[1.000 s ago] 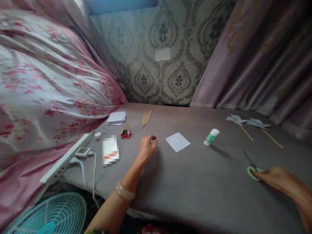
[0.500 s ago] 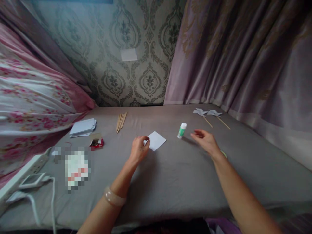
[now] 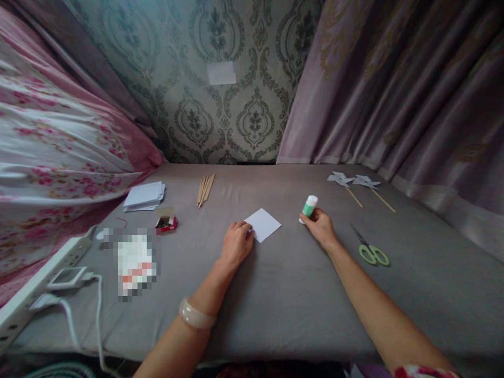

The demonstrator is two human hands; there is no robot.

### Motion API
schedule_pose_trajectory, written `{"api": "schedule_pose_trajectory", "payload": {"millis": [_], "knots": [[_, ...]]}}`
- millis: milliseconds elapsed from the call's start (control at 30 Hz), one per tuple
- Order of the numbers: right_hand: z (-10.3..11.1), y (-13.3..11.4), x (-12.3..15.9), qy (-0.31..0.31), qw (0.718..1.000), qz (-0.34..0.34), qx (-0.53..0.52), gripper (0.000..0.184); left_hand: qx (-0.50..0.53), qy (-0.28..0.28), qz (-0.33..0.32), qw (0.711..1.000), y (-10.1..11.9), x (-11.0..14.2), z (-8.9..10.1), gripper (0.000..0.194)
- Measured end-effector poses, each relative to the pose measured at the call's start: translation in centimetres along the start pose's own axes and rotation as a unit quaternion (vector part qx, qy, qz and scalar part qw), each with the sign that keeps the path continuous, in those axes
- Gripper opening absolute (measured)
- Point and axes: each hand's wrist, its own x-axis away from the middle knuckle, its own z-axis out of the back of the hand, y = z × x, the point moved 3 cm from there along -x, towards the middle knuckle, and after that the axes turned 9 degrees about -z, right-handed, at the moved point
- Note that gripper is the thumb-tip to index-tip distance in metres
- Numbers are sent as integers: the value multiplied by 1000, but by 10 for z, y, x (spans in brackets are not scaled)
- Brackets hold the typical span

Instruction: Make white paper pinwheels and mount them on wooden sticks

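Note:
A small square sheet of white paper [image 3: 266,225] lies with one corner toward me on the grey cloth. At its left corner, my left hand [image 3: 238,241] has its fingers closed on the edge, and they hide that corner. My right hand [image 3: 321,229] is wrapped round the lower part of a glue stick [image 3: 310,203], white with a green label. The stick stands nearly upright with its white cap on top. Right of that hand lie scissors [image 3: 369,249] with green handles, their blades pointing away from me.
Two paper pinwheels on sticks [image 3: 342,180] rest at the back right. Several wooden sticks [image 3: 205,190] lie at the back left, near a stack of white paper [image 3: 144,196] and a small open red box [image 3: 167,222]. A power strip [image 3: 47,286] with cables runs along the left edge.
My right hand has moved to the glue stick and taken hold of it. The scissors, mostly hidden by that arm before, now show. The view has shifted slightly.

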Motion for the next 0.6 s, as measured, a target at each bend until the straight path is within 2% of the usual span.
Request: {"api": "schedule_pose_trajectory", "payload": {"millis": [100,167,267,367,600], "knots": [[-1,-18,5,-63,994,64,69,37,1,-12,-4,1000,2,0,-3,17],[-3,-35,9,-85,979,121,140,35,3,-14,-5,1000,2,1,-2,17],[-7,-63,17,-132,937,220,236,32,4,-4,-1,1000,2,2,0,17],[-12,-89,25,-179,893,286,298,29,-18,-7,3,1000,5,5,3,18],[-27,-133,35,-248,830,341,365,19,-35,-38,4,999,4,7,6,25]]}}
